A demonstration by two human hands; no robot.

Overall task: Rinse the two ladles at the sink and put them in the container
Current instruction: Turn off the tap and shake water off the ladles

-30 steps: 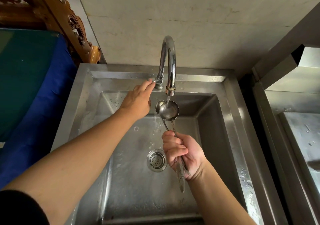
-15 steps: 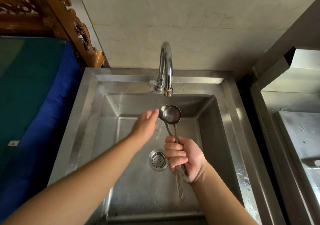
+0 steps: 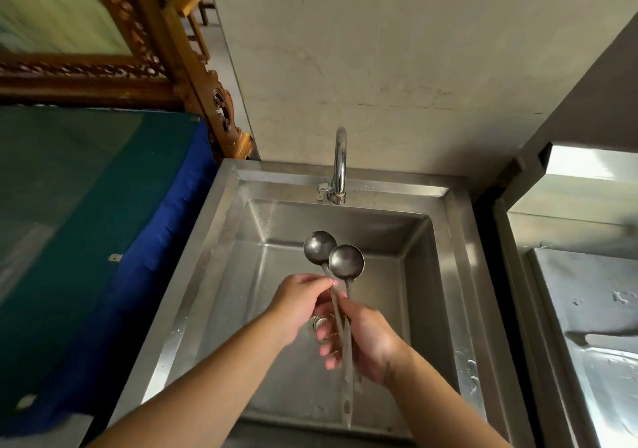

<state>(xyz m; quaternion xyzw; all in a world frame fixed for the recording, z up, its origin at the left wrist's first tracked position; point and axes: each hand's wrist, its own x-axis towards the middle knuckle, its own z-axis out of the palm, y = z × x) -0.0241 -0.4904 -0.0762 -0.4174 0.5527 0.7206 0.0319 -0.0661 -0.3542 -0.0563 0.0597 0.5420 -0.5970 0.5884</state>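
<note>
both ladles are over the sink at centre frame, tap dry; right hand grips the handles, left hand pinches them. rinse seems done; next needs the container, unseen.

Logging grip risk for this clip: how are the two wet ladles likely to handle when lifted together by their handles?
The ladles look like thin polished steel, so probably stiff and light. Freshly rinsed, the handles may slip between the fingers. Their bowls sit far from both hands, so they could tip bowl-first.

Two ladles, two hands, one sink, one tap.
</note>
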